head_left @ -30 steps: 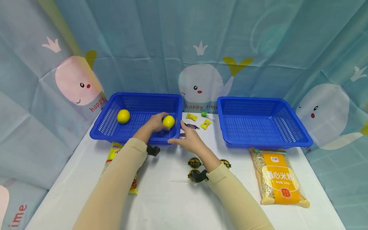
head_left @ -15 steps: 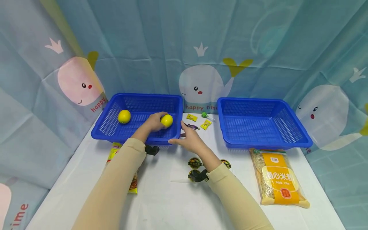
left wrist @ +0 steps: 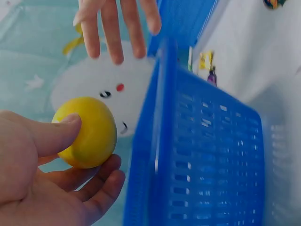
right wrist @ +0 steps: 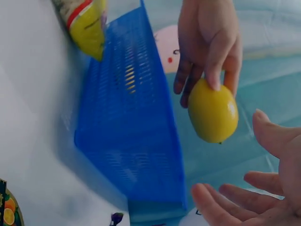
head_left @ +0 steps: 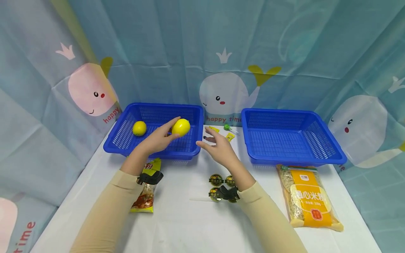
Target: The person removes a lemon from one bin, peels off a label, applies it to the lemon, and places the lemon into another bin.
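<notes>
My left hand (head_left: 158, 140) pinches a yellow lemon (head_left: 181, 127) between thumb and fingers, held above the right part of the left blue basket (head_left: 152, 153). In the left wrist view the thumb lies across the lemon (left wrist: 89, 134), with the fingers under it. My right hand (head_left: 219, 147) is just right of that basket, thumb and fingers spread and holding nothing. The right wrist view has the lemon (right wrist: 212, 111) a short gap from the right hand's fingers (right wrist: 235, 200). A second lemon (head_left: 139, 128) lies in the left part of the left basket.
Another blue basket (head_left: 291, 161) stands at the right, a bag of rice noodles (head_left: 311, 200) before it. A yellow-and-red food packet (head_left: 143, 196) lies under my left wrist. Round stickers (head_left: 216, 180) are on the table near my right wrist. A green lollipop (head_left: 226, 127) and wrapped candies (head_left: 230, 136) lie between the baskets.
My left hand has lifted the lemon up from inside the left basket. My right hand has come off that basket's right edge and moved slightly right, its fingers still spread.
</notes>
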{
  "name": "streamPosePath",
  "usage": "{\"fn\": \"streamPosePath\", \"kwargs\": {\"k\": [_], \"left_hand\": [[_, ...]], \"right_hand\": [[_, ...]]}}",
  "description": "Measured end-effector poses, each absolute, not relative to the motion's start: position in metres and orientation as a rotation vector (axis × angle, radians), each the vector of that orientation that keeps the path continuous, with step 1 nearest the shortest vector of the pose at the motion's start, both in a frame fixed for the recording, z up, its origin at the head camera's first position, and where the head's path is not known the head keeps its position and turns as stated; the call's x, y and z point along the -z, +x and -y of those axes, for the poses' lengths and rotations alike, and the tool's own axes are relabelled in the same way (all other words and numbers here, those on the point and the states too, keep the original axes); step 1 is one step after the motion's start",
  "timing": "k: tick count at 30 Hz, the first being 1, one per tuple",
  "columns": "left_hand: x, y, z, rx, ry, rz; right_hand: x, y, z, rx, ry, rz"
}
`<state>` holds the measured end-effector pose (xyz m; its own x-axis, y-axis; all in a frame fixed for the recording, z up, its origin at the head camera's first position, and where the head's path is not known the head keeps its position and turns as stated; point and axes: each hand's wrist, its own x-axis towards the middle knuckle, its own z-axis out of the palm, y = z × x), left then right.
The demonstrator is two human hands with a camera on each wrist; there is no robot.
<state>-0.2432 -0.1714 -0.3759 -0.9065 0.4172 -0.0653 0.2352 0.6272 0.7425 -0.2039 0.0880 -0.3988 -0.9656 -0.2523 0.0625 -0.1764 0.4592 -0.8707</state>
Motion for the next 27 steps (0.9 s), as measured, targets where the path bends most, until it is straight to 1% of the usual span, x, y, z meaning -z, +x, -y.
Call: {"fn": "streamPosePath", "kwargs": {"k": [3,7,15,18,22,27], "left_hand": [[0.368,-0.225,0.171,-1.225,0.574,-2.556],[0.366,-0.209,0.161,-1.325,0.658,-2.434],[0.380,-0.183,0.130,-1.426,0.854,-2.250],[0.389,-0.176,0.118,-1.495,0.843,-2.294],[0.398,-0.167,0.101,-1.559,0.764,-2.461],[0.404,-0.159,0.085,-1.545,0.716,-2.668]], "right_hand": [[0.394,-0.199,-0.090,1.617,-0.409,-2.615],[0.391,-0.193,-0.094,1.716,-0.438,-2.576],[0.395,-0.173,-0.109,1.843,-0.622,-2.481],[0.399,-0.166,-0.116,1.892,-0.591,-2.477],[0.404,-0.158,-0.123,1.937,-0.502,-2.481],[0.407,-0.151,-0.130,1.940,-0.458,-2.501]]}}
